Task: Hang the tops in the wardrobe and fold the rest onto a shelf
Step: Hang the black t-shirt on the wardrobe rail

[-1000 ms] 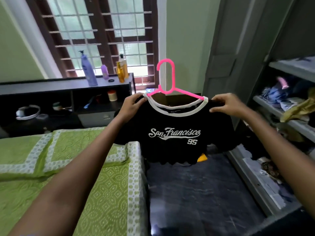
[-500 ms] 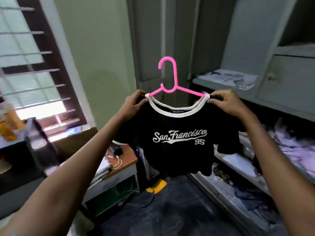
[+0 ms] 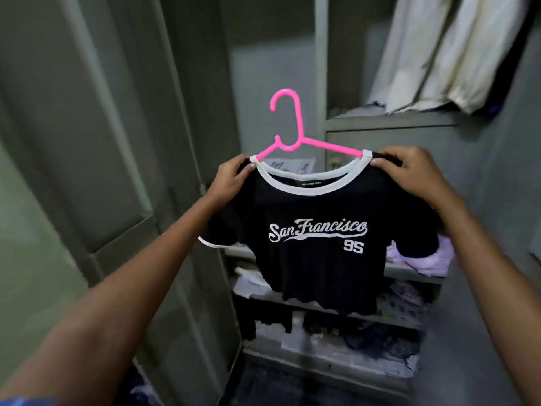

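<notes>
A black T-shirt (image 3: pixel 316 259) with a white collar and white "San Francisco 95" lettering hangs on a pink plastic hanger (image 3: pixel 295 133). I hold it up in front of the open grey wardrobe (image 3: pixel 263 68). My left hand (image 3: pixel 231 180) grips the shirt's left shoulder over the hanger arm. My right hand (image 3: pixel 409 174) grips the right shoulder the same way. The hanger's hook points up and is free, touching nothing.
The wardrobe door (image 3: pixel 96 142) stands open at the left. Pale hanging garments (image 3: pixel 445 51) fill the upper right compartment. Shelves (image 3: pixel 409 276) behind and below the shirt hold crumpled clothes, including a lilac piece (image 3: pixel 433 259). A closed drawer front (image 3: pixel 409 139) sits behind the hanger.
My view has swung right, from the bed and window to the wardrobe's inside. Both hands keep the same grip on the shirt's shoulders, now closer to the shelves.
</notes>
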A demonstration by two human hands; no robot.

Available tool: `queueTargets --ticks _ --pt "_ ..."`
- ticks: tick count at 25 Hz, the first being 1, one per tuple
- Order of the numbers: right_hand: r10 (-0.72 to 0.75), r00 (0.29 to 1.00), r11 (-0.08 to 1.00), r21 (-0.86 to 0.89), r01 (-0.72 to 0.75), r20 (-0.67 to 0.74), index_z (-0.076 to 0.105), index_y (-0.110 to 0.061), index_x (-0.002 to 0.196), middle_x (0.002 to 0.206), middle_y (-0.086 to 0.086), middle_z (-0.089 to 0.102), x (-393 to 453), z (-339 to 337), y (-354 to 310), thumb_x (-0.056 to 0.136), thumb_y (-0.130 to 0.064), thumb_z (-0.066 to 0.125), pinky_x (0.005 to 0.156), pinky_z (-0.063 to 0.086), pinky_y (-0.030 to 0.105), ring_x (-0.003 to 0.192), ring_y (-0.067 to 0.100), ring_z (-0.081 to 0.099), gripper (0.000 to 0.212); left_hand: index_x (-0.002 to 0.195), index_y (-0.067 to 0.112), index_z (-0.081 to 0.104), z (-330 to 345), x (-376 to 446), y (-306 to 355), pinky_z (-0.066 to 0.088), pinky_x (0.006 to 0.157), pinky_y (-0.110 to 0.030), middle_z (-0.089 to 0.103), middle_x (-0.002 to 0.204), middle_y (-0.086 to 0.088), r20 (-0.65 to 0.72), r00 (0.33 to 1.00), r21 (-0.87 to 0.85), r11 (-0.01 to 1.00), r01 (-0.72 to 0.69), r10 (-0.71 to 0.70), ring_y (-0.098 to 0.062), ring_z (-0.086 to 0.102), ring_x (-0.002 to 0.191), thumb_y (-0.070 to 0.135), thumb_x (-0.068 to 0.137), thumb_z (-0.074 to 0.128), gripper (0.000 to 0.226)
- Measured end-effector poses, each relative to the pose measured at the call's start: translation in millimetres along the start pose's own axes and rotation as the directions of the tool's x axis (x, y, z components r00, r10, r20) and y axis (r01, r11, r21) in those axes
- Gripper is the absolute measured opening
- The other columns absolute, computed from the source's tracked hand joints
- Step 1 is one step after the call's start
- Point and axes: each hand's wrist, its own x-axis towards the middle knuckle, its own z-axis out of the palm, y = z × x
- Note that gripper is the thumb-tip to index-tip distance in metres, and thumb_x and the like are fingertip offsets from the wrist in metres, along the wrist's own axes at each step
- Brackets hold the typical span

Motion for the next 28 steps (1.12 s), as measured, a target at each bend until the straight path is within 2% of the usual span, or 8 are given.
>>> queueTargets --ticks 3,6,10,13,16,19,22,28 --pt "0.067 0.984 0.988 -0.129 -0.089 -0.163 0.071 -0.01 0.091 0.065 0.006 0.055 -0.8 -28.1 -11.7 0.087 -0.026 0.063 0.061 0.032 0.029 0.066 0.02 0.048 0.019 0.1 0.001 0.06 27.9 59.1 9.5 0.03 0.065 -0.023 0.055 0.083 -0.005 0.041 0.994 -0.058 0.994 -0.097 0.099 -0.013 0.047 0.079 0.017 0.095 0.051 0.019" --pt "0.112 0.958 0.973 -0.167 -0.16 -0.262 0.071 -0.014 0.089 0.067 0.008 0.059 1.1 -58.0 -17.7 0.084 -0.036 0.061 0.062 0.04 0.035 0.066 0.021 0.05 0.025 0.101 0.003 0.058 53.7 107.9 28.2 0.031 0.066 -0.027 0.055 0.082 -0.005 0.067 0.98 -0.095 0.979 -0.178 0.185 -0.019 0.049 0.078 0.022 0.094 0.052 0.021" --pt "0.182 0.907 0.926 -0.245 -0.289 -0.38 0.068 -0.02 0.089 0.075 0.013 0.067 3.7 -94.8 -36.0 0.075 -0.055 0.051 0.07 0.048 0.045 0.072 0.031 0.059 0.042 0.107 0.006 0.057 82.8 158.2 61.7 0.042 0.079 -0.036 0.064 0.099 -0.013 0.072 0.956 -0.197 0.943 -0.267 0.285 -0.026 0.058 0.092 0.024 0.093 0.052 0.023" --pt "0.199 0.872 0.849 -0.366 -0.381 -0.446 0.071 -0.014 0.094 0.083 0.018 0.068 13.8 -116.2 -59.2 0.086 -0.037 0.059 0.072 0.044 0.039 0.081 0.032 0.06 0.027 0.108 0.007 0.055 94.0 184.0 90.6 0.044 0.084 -0.038 0.064 0.105 -0.012 0.061 0.944 -0.269 0.916 -0.297 0.324 -0.028 0.058 0.098 0.022 0.094 0.05 0.022" --pt "0.17 0.841 0.788 -0.442 -0.43 -0.514 0.07 -0.009 0.101 0.097 0.022 0.068 35.8 -134.9 -79.5 0.088 -0.031 0.059 0.077 0.043 0.038 0.094 0.037 0.06 0.028 0.119 0.008 0.05 99.1 206.3 113.7 0.042 0.094 -0.037 0.058 0.12 -0.012 0.031 0.937 -0.291 0.9 -0.324 0.347 -0.029 0.053 0.113 0.018 0.092 0.05 0.028" --pt "0.138 0.811 0.714 -0.511 -0.479 -0.569 0.069 -0.009 0.106 0.106 0.025 0.065 70.6 -152.4 -91.9 0.09 -0.031 0.057 0.078 0.041 0.037 0.102 0.041 0.057 0.03 0.134 0.007 0.039 100.9 226.5 127.2 0.034 0.106 -0.038 0.045 0.137 -0.013 0.028 0.931 -0.232 0.908 -0.348 0.364 -0.029 0.044 0.125 0.017 0.092 0.05 0.045" --pt "0.085 0.76 0.671 -0.527 -0.522 -0.644 0.069 -0.006 0.102 0.105 0.028 0.063 119.6 -168.6 -96.8 0.089 -0.033 0.056 0.073 0.04 0.038 0.099 0.044 0.056 0.032 0.139 0.006 0.032 102.2 252.2 134.0 0.025 0.114 -0.041 0.037 0.144 -0.012 -0.03 0.923 -0.062 0.921 -0.385 0.384 -0.028 0.036 0.132 0.021 0.091 0.051 0.054" --pt "-0.016 0.704 0.655 -0.54 -0.529 -0.71 0.06 0.0 0.11 0.117 0.026 0.059 244.9 -182.9 -89.9 0.089 -0.021 0.051 0.087 0.045 0.042 0.109 0.043 0.053 0.031 0.14 0.005 0.029 97.5 326.4 118.2 0.014 0.118 -0.042 0.019 0.153 -0.014 -0.168 0.921 0.141 0.933 -0.33 0.351 -0.029 0.015 0.143 0.031 0.087 0.057 0.066"
